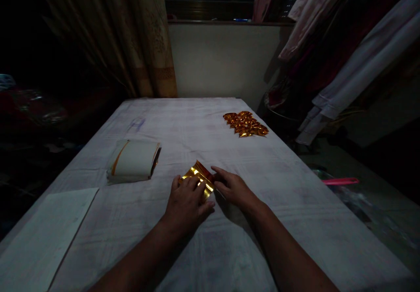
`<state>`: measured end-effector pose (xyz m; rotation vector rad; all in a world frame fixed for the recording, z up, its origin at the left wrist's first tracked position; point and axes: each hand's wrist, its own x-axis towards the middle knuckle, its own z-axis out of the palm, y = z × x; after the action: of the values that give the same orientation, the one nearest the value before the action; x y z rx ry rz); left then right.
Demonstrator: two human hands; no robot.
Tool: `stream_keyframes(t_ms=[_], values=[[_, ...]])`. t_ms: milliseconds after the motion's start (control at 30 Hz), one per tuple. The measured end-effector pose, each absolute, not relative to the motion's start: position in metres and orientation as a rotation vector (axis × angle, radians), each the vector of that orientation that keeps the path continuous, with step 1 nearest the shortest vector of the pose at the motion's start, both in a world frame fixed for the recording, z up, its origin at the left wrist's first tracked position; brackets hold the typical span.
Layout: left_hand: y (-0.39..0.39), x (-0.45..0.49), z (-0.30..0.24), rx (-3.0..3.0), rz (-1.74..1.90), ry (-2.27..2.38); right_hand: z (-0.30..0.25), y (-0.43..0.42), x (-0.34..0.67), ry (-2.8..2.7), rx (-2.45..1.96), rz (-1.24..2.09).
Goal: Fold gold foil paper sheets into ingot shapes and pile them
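A small sheet of shiny gold foil paper point(199, 172) lies on the white-clothed table in front of me, its far and right edges lifted and curled. My left hand point(187, 198) rests on its near left part, fingers spread and laid over the foil, thumb pointing right. At the right edge, my right hand point(231, 186) has the foil's curled side between thumb and fingers. Part of the sheet is hidden under my left fingers. Farther off to the right sits a cluster of folded gold foil pieces point(246, 124).
On the left of the table point(183, 121) lies a thick stack of pale sheets point(134, 160) with gold showing at its edges. Nearer me is a flat white board or paper point(49, 235). A curtain point(141, 38) hangs behind; clothes point(361, 64) hang at the right.
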<state>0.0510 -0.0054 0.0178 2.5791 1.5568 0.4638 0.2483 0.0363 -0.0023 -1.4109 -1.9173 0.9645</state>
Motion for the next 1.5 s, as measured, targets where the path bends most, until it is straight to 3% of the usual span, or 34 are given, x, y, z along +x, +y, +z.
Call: stream_keyframes(t_ms=[133, 367, 800, 967, 1100, 1200, 1300, 1500], values=[[-0.001, 0.068, 0.028, 2.610, 0.334, 1.628, -0.007, 0.046, 0.257, -1.791, -1.283, 1.144], [0.009, 0.099, 0.030, 2.635, 0.169, 1.833, -0.013, 0.049, 0.255, -1.721, -1.331, 1.119], [0.012, 0.097, 0.027, 2.588, 0.330, 1.912, -0.022, 0.055, 0.255, -1.544, -1.206, 1.269], [0.003, 0.084, 0.017, 2.742, 0.422, 1.716, -0.022, 0.054, 0.260, -1.759, -1.243, 0.874], [0.000, 0.061, 0.008, 2.991, 0.640, 1.242, -0.016, 0.048, 0.260, -2.088, -1.287, 0.523], [0.005, 0.035, 0.008, 3.065, 0.738, 0.840, -0.010, 0.044, 0.259, -2.268, -1.331, 0.484], [0.011, 0.007, 0.013, 3.103, 0.706, 0.725, -0.006, 0.042, 0.258, -2.374, -1.337, 0.490], [0.006, -0.027, 0.014, 3.177, 0.726, 0.800, -0.006, 0.036, 0.254, -2.455, -1.234, 0.427]])
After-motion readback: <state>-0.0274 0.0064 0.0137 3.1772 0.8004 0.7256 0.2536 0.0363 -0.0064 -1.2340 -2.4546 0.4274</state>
